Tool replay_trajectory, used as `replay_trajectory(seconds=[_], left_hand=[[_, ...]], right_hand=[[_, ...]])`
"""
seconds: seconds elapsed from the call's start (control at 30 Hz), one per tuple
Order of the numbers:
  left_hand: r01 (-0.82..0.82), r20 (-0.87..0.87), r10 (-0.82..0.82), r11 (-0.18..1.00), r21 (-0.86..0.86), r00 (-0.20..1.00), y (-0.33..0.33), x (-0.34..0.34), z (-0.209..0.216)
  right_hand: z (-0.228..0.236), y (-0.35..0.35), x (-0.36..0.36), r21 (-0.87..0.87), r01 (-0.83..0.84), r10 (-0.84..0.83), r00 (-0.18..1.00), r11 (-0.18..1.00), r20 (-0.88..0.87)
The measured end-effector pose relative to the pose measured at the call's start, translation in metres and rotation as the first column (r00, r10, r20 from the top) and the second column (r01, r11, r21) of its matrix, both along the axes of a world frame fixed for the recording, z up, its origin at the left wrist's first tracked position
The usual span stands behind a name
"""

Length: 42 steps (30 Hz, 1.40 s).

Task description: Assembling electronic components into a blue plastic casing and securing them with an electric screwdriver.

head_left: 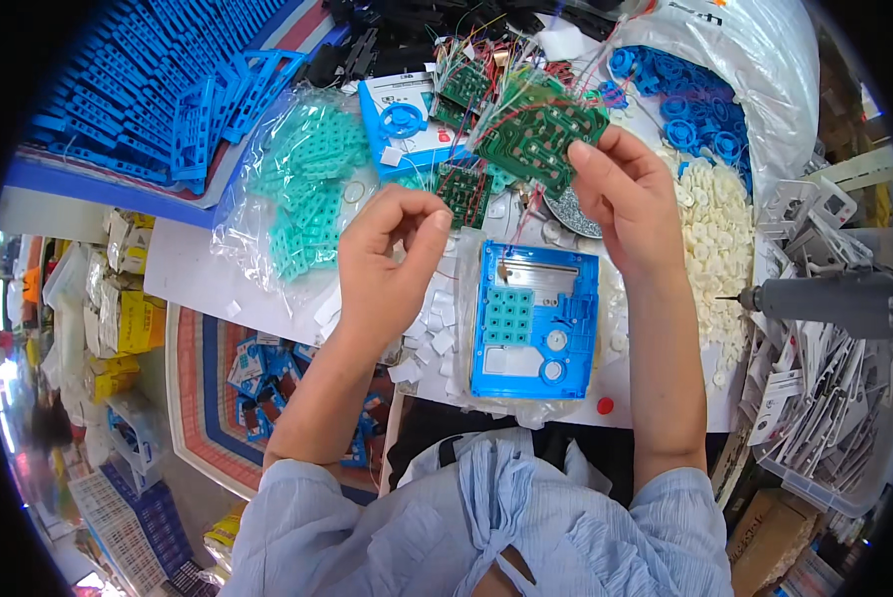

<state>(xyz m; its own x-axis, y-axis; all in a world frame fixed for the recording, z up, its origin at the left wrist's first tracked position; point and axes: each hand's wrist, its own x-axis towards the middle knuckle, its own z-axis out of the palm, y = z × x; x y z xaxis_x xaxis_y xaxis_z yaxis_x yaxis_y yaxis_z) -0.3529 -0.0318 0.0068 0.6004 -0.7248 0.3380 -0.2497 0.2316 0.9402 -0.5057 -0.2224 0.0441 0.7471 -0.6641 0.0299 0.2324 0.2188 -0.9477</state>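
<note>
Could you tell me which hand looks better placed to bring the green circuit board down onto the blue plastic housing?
Probably the right hand: it already grips the green wired circuit board above the blue plastic housing. The left hand hovers beside it, fingers pinched; what it holds, if anything, I cannot tell.

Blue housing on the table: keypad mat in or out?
In. The teal keypad mat sits seated in the blue housing, which lies flat, inside facing up.

A clear bag [297, 189] of teal pads lies at the worktop's left side. A big white sack [755, 60] — blue rings spilling from it — stands at upper right. Yellow boxes [128, 318] are stacked at far left, and blue-and-white packets [257, 383] lie below the worktop edge.
</note>
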Motion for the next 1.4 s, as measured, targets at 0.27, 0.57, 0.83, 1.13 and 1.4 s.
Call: replay_trajectory(seconds=[0.27,0.57,0.83,1.13,1.4], left_hand=[[0.461,-0.537,-0.427,0.884,-0.079,0.727,-0.017,-0.001,0.015],[0.285,-0.434,-0.285,0.956,-0.068,0.855,-0.009,-0.005,0.032],[0.209,-0.209,-0.201,0.978,0.016,0.957,0.003,-0.017,0.026],[0.01,-0.577,-0.117,0.983,-0.185,0.808,0.014,-0.029,0.018],[0.237,-0.852,-0.238,0.961,-0.139,0.465,0.023,-0.031,0.005]], right_hand=[[-0.029,0.046,0.003,0.498,-0.455,0.261,0.873,0.738,0.412],[-0.035,0.069,-0.011,0.459,-0.267,0.234,0.964,0.847,0.128],[-0.036,0.079,-0.015,0.446,-0.078,-0.073,0.947,0.892,0.312],[-0.045,0.089,-0.03,0.667,-0.128,-0.168,0.918,0.734,0.36],[-0.045,0.085,-0.048,0.475,-0.097,-0.101,0.922,0.874,0.373]])
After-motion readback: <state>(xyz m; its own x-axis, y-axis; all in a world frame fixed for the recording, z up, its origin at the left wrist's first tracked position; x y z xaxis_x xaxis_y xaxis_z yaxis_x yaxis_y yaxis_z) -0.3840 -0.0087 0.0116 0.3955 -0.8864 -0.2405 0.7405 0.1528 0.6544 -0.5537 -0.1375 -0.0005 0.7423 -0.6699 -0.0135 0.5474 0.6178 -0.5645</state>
